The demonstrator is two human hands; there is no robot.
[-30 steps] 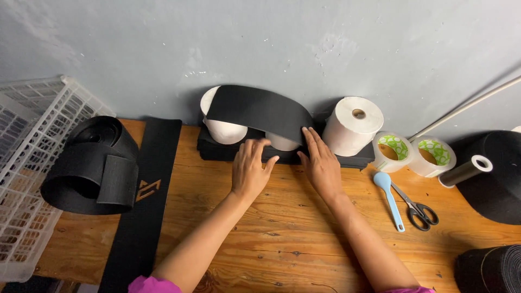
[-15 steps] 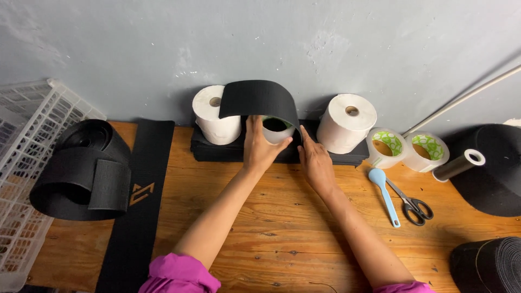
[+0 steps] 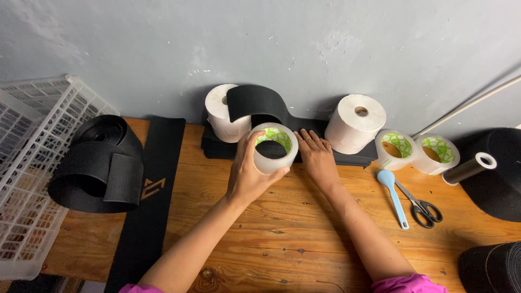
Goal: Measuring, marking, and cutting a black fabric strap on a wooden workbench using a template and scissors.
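A clear tape roll (image 3: 274, 147) is gripped by the left hand (image 3: 248, 172) near the table's (image 3: 304, 228) back edge. The right hand (image 3: 316, 157) lies flat, fingers spread, on black strap (image 3: 255, 104). A firm wrap-around grip is advised, the strap kept pinned.

You have a wooden table (image 3: 282, 233) against the wall. At its left lie a white basket (image 3: 27, 179), a black strap coil (image 3: 95, 163) and a flat black band (image 3: 152, 206). Far right: two tape rolls (image 3: 415, 149), scissors (image 3: 415, 203), a blue spoon (image 3: 393, 195).
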